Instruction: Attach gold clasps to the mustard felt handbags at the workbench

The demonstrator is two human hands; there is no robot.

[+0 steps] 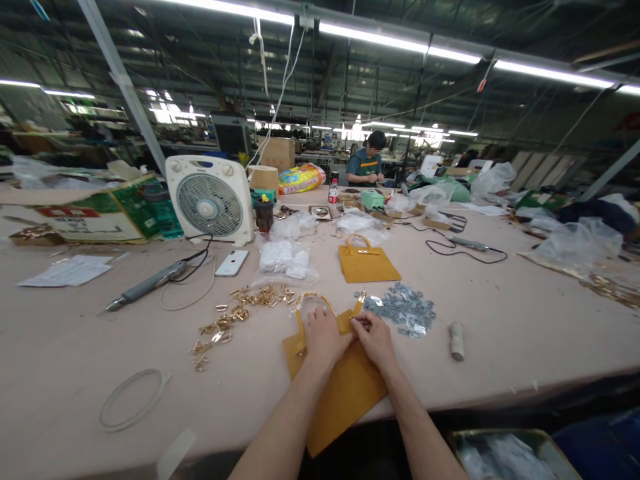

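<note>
Bag (pixel 345 393) lies under both hands, long axis toward the body; left hand (pixel 324 333) holds its top, right hand (pixel 374 339), nearer the strap (pixel 359 304), pinches its edge.

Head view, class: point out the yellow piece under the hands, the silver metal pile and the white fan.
Yellow piece (pixel 346 392): head view, flat panel.
Silver metal pile (pixel 404 308): head view, its middle.
White fan (pixel 209 205): head view, front grille.
</note>
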